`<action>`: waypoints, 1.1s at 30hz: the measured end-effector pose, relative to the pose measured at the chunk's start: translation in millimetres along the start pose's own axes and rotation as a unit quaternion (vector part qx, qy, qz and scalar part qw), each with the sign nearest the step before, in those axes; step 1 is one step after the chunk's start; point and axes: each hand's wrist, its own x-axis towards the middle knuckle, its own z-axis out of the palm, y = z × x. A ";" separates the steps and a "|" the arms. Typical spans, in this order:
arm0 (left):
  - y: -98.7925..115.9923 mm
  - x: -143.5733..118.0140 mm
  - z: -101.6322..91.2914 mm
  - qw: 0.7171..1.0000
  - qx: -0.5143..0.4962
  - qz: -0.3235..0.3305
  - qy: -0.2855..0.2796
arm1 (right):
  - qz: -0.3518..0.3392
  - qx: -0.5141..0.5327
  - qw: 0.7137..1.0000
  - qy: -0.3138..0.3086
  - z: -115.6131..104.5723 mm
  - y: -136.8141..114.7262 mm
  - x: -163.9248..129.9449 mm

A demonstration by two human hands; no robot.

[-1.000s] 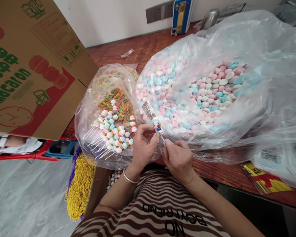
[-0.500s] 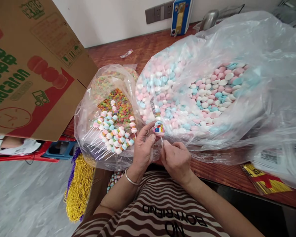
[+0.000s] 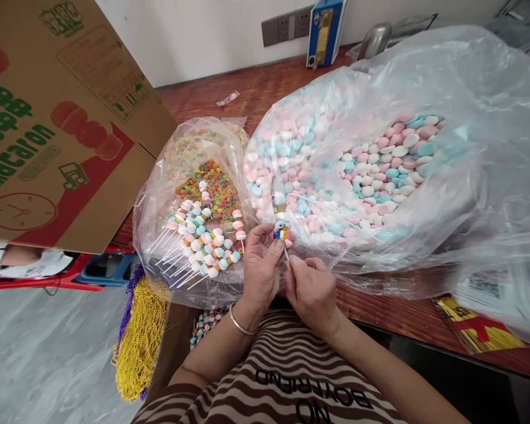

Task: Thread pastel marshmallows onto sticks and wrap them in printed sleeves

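At frame centre, the left hand (image 3: 260, 271) pinches the candy figure (image 3: 281, 229); the right hand (image 3: 310, 290) grips its near-upright stick (image 3: 286, 254). The upper-left box (image 3: 48, 129) reads "Macaron".

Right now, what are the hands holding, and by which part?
A candy skewer: the left hand pinches its small figure-shaped top piece, and the right hand grips the thin white stick just below.
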 end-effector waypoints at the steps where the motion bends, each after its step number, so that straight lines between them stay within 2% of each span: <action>1: 2.6 0.6 0.2 0.999 -0.026 -0.012 -0.016 | 0.011 0.002 1.000 0.007 -0.8 2.1 0.7; 5: 17.9 14.1 -1.5 0.988 -0.111 -0.086 -0.057 | 0.004 0.023 1.000 0.008 -3.4 9.5 0.9; 8: 28.1 30.5 -2.7 0.983 -0.143 -0.103 -0.047 | -0.007 0.053 0.999 -0.011 -3.7 8.7 -0.4; 11: 32.2 42.2 -1.1 0.981 -0.164 -0.104 -0.019 | 0.048 0.115 0.991 -0.051 -4.7 4.0 -0.7; 15: 27.4 43.8 6.2 0.977 -0.173 -0.122 0.022 | 0.153 0.219 0.958 -0.105 -5.8 -1.5 -0.7; 21: 12.9 31.9 19.1 0.985 -0.130 -0.105 0.034 | 0.151 0.172 0.970 -0.080 3.5 -5.0 -4.2; 24: 9.1 26.9 18.2 0.988 -0.101 -0.111 0.037 | 0.196 0.214 0.955 -0.065 5.5 -5.0 -2.1; 25: 8.2 25.7 16.4 0.988 -0.100 -0.112 0.032 | 0.230 0.257 0.936 -0.066 4.8 -4.9 0.0; 26: 7.5 24.8 14.0 0.988 -0.102 -0.112 0.023 | 0.274 0.318 0.905 -0.073 3.4 -4.8 2.6; 27: 6.9 24.0 11.5 0.988 -0.104 -0.111 0.009 | 0.323 0.396 0.855 -0.088 1.6 -4.8 5.7; 28: 6.6 23.4 9.0 0.989 -0.105 -0.107 -0.006 | 0.373 0.482 0.785 -0.109 -0.5 -4.8 9.0; 31: 7.9 22.0 4.4 0.991 -0.088 -0.090 -0.051 | 0.465 0.689 0.530 -0.168 -6.5 -4.9 18.2; 32: 9.1 21.6 4.0 0.991 -0.075 -0.091 -0.066 | 0.476 0.725 0.464 -0.179 -7.8 -5.0 20.1; 33: 10.6 21.1 4.1 0.990 -0.063 -0.094 -0.079 | 0.480 0.749 0.418 -0.185 -8.5 -4.9 21.3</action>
